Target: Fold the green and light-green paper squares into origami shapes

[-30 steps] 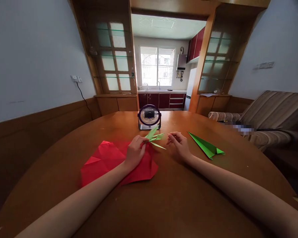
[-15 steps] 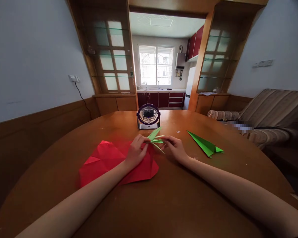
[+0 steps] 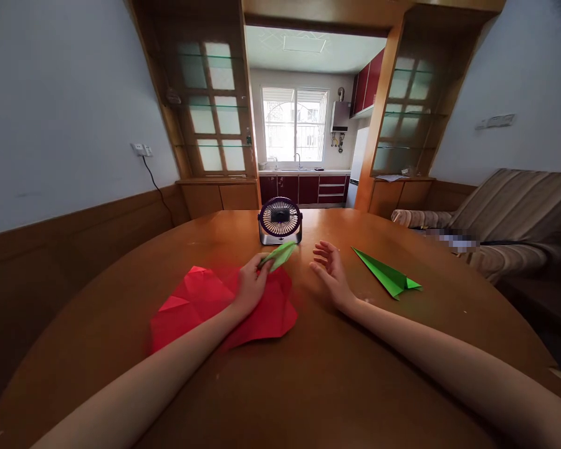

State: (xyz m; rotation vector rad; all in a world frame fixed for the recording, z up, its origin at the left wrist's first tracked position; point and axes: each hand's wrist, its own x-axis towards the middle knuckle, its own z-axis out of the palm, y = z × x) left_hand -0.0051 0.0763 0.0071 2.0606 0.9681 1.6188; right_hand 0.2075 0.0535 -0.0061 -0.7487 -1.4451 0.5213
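Light green folded paper (image 3: 280,254), red paper sheet (image 3: 201,302), bright green paper plane (image 3: 386,273), striped brown sofa (image 3: 509,212).

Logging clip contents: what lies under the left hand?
Under the left hand lies crumpled red paper on the wooden table. The paper's part beneath hand and forearm is covered.

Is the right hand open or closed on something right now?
Open. The right hand is empty with fingers spread, apart from the green paper piece that the left hand pinches.
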